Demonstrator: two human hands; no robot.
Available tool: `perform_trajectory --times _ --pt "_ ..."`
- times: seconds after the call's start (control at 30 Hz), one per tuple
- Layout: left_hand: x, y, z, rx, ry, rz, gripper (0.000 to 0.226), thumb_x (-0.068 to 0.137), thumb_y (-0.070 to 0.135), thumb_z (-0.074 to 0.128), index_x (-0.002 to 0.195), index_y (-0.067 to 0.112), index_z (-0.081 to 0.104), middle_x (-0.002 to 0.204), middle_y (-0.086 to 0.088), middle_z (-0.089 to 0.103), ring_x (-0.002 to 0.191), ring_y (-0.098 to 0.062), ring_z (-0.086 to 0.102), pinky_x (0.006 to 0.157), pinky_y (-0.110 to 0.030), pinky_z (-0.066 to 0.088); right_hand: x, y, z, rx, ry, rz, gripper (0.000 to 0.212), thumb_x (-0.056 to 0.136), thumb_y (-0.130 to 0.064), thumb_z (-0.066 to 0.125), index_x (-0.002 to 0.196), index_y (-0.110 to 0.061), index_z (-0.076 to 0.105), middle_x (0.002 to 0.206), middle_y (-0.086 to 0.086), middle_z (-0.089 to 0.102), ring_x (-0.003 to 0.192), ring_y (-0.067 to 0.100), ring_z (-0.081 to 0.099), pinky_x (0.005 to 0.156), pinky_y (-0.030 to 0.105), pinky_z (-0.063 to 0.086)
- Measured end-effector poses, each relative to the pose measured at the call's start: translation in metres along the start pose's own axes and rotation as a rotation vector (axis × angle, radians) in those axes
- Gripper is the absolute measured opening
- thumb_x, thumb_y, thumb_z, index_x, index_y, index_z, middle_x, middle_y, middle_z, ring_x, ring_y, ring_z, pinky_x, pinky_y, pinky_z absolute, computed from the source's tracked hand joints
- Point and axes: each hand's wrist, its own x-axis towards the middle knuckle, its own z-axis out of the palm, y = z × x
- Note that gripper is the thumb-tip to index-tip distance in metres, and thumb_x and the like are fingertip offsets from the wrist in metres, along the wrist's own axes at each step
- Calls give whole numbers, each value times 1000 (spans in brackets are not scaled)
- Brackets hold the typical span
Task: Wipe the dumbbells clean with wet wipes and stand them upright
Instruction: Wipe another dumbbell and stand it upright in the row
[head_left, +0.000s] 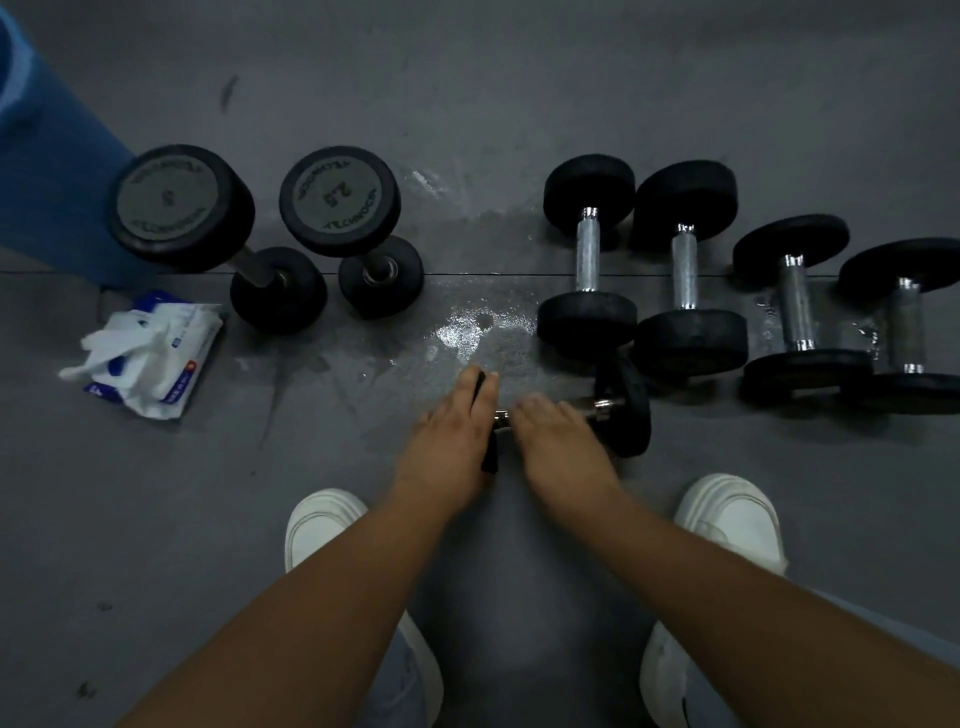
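Low in the frame's centre, a small dumbbell (631, 415) lies sideways on the floor (519, 130). The left hand (449, 431) rests flat over its left head, likely to steady it. The right hand (553, 436) covers the handle, blurred, so I cannot tell its grip. The wet wipes pack (150, 353) lies at left, within reach.

One head-worn wide-angle cam, pitched steeply down and forward at the dark grey matte floor (519, 78). Near view. Dim, edges seemingly bowed.
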Motion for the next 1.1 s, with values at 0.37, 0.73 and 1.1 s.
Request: perform_trajectory --times 0.37,0.73,1.1 --pt "16 -2 -16 30 -108 -33 115 67 31 84 154 19 10 160 -1 4 124 -33 51 95 -44 46 19 22 -11 30 -12 131 40 89 -19 29 122 -16 51 129 10 55 121 26 48 103 36 29" --pt "21 -5 -19 -23 -158 -17 116 66 31 86 154 18 11 161 -1 3 125 -34 50 90 -45 48 1 0 1 48 5 66 81 75 -25 -2 140 -6 41 145 17 40 136 31 35 110 42 26" --pt "18 -5 -14 -39 -126 -3 111 68 27 83 153 18 13 159 -1 4 122 -36 51 87 -45 51 16 16 -19 351 16 39 35 80 -23 36 105 -13 59 106 11 62 102 32 57 88 39 44"
